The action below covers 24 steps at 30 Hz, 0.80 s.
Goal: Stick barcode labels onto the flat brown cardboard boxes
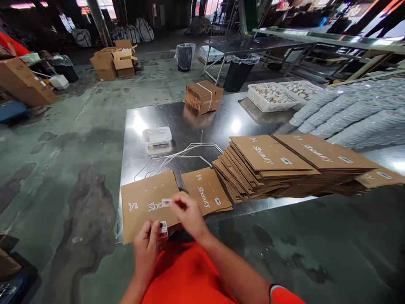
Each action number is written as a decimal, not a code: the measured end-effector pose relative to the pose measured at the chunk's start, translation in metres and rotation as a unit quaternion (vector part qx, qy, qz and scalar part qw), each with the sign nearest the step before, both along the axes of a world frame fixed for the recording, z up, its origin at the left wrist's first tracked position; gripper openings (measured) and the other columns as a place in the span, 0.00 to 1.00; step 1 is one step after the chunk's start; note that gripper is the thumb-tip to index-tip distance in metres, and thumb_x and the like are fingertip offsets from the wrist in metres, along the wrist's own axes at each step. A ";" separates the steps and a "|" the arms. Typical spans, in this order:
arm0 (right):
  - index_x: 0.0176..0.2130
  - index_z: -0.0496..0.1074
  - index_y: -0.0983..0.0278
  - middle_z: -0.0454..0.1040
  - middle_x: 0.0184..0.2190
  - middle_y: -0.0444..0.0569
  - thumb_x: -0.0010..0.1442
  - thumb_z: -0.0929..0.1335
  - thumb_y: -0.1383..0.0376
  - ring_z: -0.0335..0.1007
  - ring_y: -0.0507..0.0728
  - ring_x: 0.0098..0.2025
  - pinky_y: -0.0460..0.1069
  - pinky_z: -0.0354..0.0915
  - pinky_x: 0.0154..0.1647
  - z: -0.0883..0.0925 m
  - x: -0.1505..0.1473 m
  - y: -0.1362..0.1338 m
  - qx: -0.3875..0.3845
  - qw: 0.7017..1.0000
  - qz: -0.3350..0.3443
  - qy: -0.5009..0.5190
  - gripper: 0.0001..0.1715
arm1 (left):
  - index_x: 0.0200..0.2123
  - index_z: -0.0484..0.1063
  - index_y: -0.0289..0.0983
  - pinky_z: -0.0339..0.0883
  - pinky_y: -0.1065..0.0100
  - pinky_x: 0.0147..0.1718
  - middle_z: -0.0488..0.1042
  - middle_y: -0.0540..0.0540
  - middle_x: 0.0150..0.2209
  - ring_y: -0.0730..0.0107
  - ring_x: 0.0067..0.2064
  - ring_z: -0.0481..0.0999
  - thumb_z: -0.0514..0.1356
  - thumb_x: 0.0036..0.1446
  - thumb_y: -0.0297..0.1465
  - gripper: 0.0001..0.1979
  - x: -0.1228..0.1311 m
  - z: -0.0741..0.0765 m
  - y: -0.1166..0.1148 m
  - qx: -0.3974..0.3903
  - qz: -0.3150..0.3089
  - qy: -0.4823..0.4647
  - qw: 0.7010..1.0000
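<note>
My left hand [145, 253] is shut around a small pad of barcode stickers [163, 231] at the table's near edge. My right hand [190, 215] pinches a small white label [166, 203] between finger and thumb, just above a flat kraft-brown mailer [147, 207] printed with a white "Sbeauty" logo. The label is close to the mailer's surface; contact cannot be told. A second flat mailer [205, 190] lies to its right, and two tall stacks of the same mailers [265, 164] [322, 156] rise beyond it.
The steel table [148, 164] holds loose white plastic strapping [177, 158], a small white plastic crate [157, 135] and a strapped bundle of cardboard [202, 97]. White baskets [272, 97] and rows of pale grey stacked discs [348, 114] stand beyond. Cartons and bins sit on the floor.
</note>
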State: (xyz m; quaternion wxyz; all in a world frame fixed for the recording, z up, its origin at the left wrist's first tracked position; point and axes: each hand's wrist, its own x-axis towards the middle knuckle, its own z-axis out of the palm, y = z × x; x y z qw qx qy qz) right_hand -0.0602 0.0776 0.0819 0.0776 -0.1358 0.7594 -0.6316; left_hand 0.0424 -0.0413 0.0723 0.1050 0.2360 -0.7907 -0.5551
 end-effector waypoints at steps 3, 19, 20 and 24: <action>0.26 0.70 0.65 0.67 0.29 0.46 0.54 0.66 0.63 0.64 0.51 0.31 0.47 0.62 0.35 -0.024 -0.040 -0.004 0.077 0.996 -0.052 0.005 0.09 | 0.21 0.63 0.37 0.57 0.72 0.26 0.63 0.51 0.21 0.72 0.25 0.62 0.53 0.58 0.45 0.21 -0.005 -0.009 -0.006 0.007 -0.024 -0.006 1.000; 0.29 0.73 0.64 0.67 0.34 0.48 0.57 0.66 0.64 0.63 0.52 0.34 0.46 0.58 0.36 -0.045 -0.075 -0.021 0.307 0.951 -0.023 0.022 0.09 | 0.20 0.63 0.36 0.56 0.71 0.25 0.65 0.50 0.20 0.70 0.25 0.64 0.53 0.57 0.47 0.22 -0.020 -0.033 -0.015 0.001 -0.047 -0.037 0.998; 0.29 0.73 0.64 0.67 0.34 0.48 0.57 0.66 0.64 0.63 0.52 0.34 0.46 0.57 0.35 -0.044 -0.074 -0.021 0.319 0.947 -0.024 0.024 0.09 | 0.20 0.64 0.36 0.56 0.71 0.25 0.65 0.50 0.20 0.70 0.25 0.65 0.53 0.57 0.47 0.22 -0.020 -0.033 -0.016 -0.002 -0.048 -0.034 0.998; 0.30 0.73 0.63 0.68 0.34 0.48 0.59 0.64 0.64 0.64 0.53 0.35 0.46 0.55 0.33 -0.037 -0.072 -0.024 0.379 0.925 -0.021 0.037 0.10 | 0.19 0.64 0.36 0.56 0.71 0.25 0.65 0.50 0.20 0.69 0.25 0.65 0.53 0.57 0.46 0.22 -0.020 -0.034 -0.017 -0.001 -0.050 -0.029 0.998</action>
